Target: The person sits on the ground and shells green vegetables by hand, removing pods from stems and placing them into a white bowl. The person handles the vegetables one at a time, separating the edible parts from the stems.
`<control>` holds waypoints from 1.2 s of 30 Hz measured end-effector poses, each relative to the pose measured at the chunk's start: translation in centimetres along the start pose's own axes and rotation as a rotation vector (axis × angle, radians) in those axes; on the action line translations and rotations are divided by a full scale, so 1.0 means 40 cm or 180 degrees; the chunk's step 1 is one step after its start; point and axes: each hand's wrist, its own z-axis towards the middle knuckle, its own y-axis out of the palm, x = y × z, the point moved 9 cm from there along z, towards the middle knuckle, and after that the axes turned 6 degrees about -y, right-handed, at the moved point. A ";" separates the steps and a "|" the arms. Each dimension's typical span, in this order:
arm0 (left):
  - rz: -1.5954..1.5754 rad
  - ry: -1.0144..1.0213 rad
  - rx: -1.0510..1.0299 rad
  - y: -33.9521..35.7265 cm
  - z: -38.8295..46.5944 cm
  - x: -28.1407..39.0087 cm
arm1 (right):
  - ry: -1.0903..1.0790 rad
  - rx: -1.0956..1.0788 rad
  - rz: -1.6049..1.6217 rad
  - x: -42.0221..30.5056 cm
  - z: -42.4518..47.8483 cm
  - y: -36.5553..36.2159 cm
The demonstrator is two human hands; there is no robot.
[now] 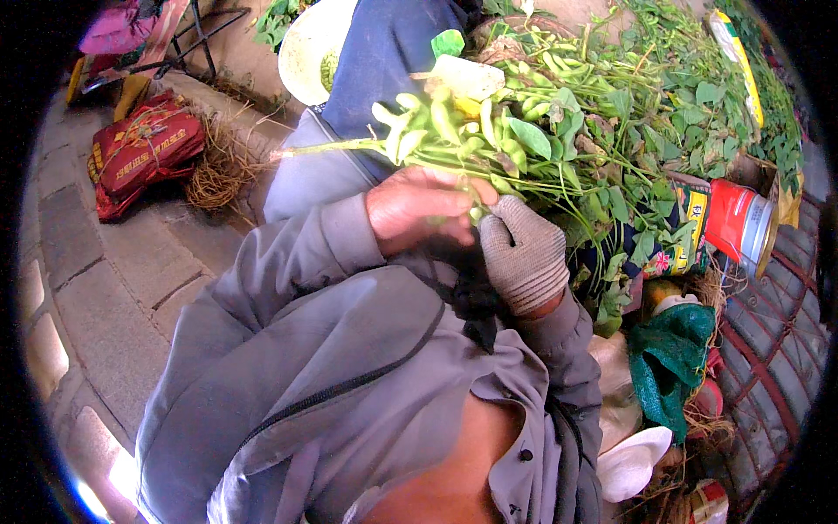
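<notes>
My bare left hand (425, 206) and my gloved right hand (524, 249) meet above my lap. A green soybean pod (476, 211) is pinched where their fingertips come together, partly hidden and a little blurred. Ribbed knit in grey covers my right hand to the wrist. Just beyond the fingers lies a cut soybean stalk (330, 148), hung with plump pods and a few leaves, its bare end pointing left. Behind it spreads a heap of soybean plants (615, 131). By my left leg stands a pale bowl (298, 49) with green beans (328, 69) in it.
A tied red bag (150, 147) rests on the stone paving (111, 314), beside a tangle of dry roots (219, 177). To the right are a red tin can (740, 223), a green mesh cloth (674, 360) and a metal grating (772, 367). A folding metal frame (196, 39) stands at the upper left.
</notes>
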 end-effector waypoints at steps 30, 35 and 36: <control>-0.0108 -0.0150 0.0581 -0.029 0.006 -0.015 | -0.0185 -0.0237 -0.0224 -0.023 0.005 0.005; 0.0069 -0.0069 0.0684 -0.045 0.011 -0.018 | -0.0235 -0.0189 -0.0291 -0.039 0.008 -0.011; 0.0063 -0.0140 0.0656 -0.042 0.008 -0.017 | -0.0233 -0.0185 -0.0302 -0.040 0.009 -0.014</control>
